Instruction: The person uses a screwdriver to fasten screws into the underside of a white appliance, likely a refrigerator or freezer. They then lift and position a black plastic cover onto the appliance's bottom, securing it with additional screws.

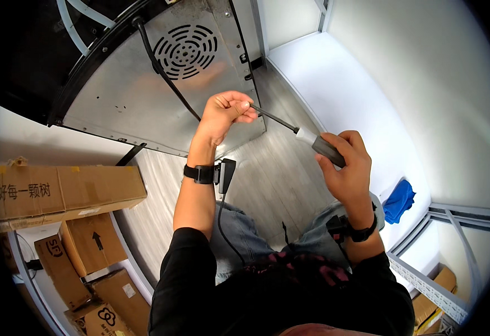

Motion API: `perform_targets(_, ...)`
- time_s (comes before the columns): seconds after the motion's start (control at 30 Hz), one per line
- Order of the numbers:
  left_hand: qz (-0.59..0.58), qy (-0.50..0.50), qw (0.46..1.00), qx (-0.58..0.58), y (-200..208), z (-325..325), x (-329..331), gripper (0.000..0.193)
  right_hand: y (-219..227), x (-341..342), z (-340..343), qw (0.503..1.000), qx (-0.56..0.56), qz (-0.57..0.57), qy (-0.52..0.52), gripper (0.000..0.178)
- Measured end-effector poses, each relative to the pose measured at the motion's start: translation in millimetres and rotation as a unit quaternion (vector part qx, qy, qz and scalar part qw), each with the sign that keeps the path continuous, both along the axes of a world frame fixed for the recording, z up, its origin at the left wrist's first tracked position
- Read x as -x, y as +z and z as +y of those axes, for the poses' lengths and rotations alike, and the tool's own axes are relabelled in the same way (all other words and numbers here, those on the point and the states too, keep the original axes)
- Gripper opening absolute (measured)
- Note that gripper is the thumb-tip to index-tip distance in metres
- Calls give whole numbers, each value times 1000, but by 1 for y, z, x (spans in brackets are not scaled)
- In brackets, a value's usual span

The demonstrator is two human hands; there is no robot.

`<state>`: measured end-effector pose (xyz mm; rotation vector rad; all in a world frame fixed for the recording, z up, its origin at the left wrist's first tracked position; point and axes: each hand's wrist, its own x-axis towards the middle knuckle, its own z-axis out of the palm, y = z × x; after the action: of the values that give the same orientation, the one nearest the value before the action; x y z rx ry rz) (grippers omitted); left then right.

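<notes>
Dark characters [21, 191] mark a box [80, 187]; left fingers [238, 108] pinch the screwdriver [305, 136], tip hidden; right fingers [352, 140] wrap its handle [328, 152].

Screwdriver [305, 135]: tip covered by the left hand [229, 115]; anything pinched there too small to identify. Handle end obscured in the right hand [347, 165]. Cable [170, 84], 11 o'clock: lower end lost behind the left hand. Panel [116, 84], 11 o'clock: top cut off. Long carton [99, 187], 9 o'clock: outer end clipped. Small carton [446, 278], 4 o'clock: partly hidden by rail [427, 287].
</notes>
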<state>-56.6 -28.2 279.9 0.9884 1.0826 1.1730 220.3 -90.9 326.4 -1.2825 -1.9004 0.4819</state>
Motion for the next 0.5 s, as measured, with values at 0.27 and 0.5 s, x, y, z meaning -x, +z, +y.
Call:
perform_targets(0.27,73,14,996,-47,44,3,-4,6,32,8,-8,999,-50,6,11,28)
perform_targets(0.5,95,-51,994,14,49,-3,8,7,30,2,-10,992,-99,-63,44,31)
